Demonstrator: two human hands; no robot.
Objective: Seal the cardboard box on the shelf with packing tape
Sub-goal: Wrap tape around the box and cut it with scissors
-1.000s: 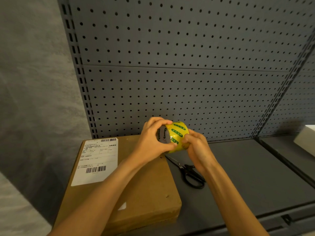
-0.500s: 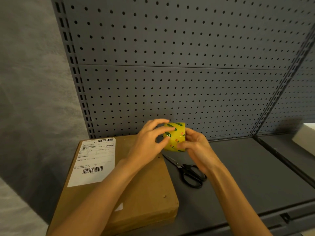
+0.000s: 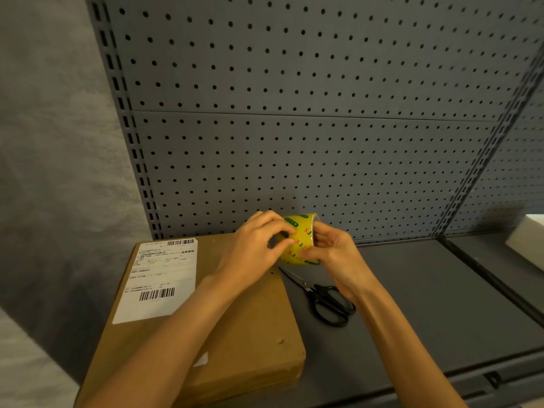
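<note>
You have turned the yellow packing tape roll point(image 3: 300, 239) in your hands over the last second: the dark core opening that faced you earlier is now out of sight, and the printed outer wrap faces you instead. Your left hand point(image 3: 259, 245) curls round the roll's 9 o'clock side, its fingertips point(image 3: 290, 231) pressed onto the wrap; your right hand point(image 3: 332, 251) pinches the 3 o'clock side between thumb and fingers. That reads as hunting for the loose end, with no strip yet pulled free.

The cardboard box point(image 3: 244, 334) lies flat on the grey shelf point(image 3: 426, 304) at 7 o'clock from the roll, shipping label point(image 3: 159, 278) on top, untaped so far. Black scissors point(image 3: 326, 301) lie at 5 o'clock, just beside the box's right edge.
</note>
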